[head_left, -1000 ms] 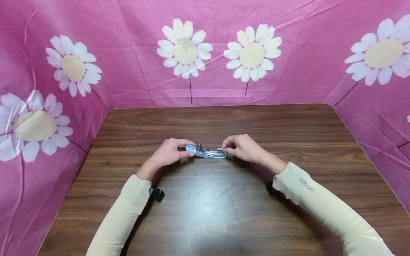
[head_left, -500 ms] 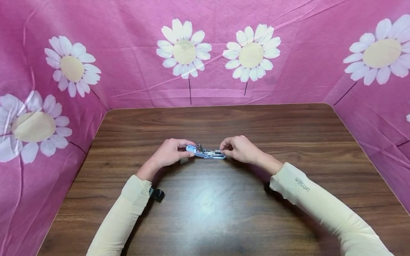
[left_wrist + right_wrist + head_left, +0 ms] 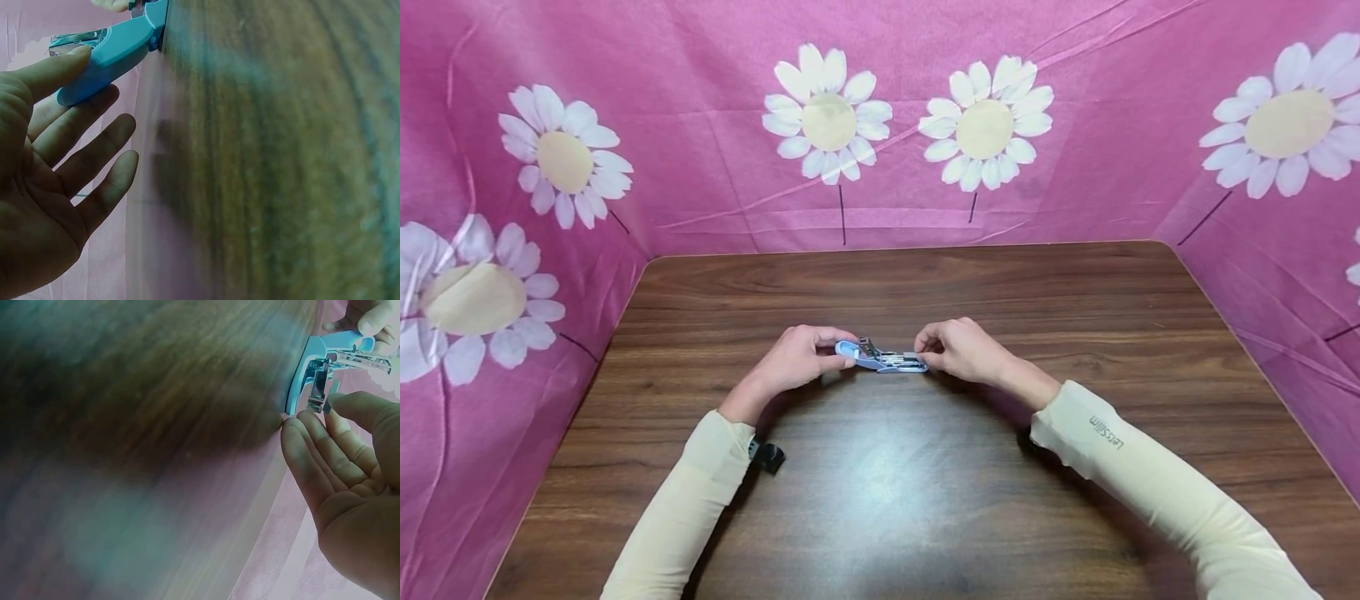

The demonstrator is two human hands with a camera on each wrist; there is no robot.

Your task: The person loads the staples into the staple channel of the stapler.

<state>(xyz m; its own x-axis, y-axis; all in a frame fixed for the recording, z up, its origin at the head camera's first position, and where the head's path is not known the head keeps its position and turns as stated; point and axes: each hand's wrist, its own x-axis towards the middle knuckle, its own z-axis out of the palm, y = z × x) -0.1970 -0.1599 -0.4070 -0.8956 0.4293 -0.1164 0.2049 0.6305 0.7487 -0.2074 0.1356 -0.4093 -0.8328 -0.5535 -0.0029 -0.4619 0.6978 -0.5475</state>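
A light blue stapler [image 3: 867, 361] lies opened out flat near the table's middle, its metal magazine facing right. My left hand [image 3: 793, 358] pinches the stapler's raised left end between thumb and forefinger. In the left wrist view, the other fingers of this left hand [image 3: 47, 206] are spread loosely below the blue cover. At the opposite end, my right hand [image 3: 972, 350] pinches a short grey staple strip [image 3: 334, 387] between thumb and forefinger, right at the open magazine [image 3: 319, 384]. The strip's lower end is hidden behind the fingertips in the right wrist view.
The brown wood-grain table [image 3: 880, 287] extends on all sides of the stapler. A pink cloth with white daisies [image 3: 715, 167] hangs along its back and side edges. A black wrist camera [image 3: 768, 457] sticks out from the left sleeve.
My right hand has moved slightly left and down, bringing the staple strip from above the stapler's right end to the magazine. The left hand and the stapler have stayed in place.
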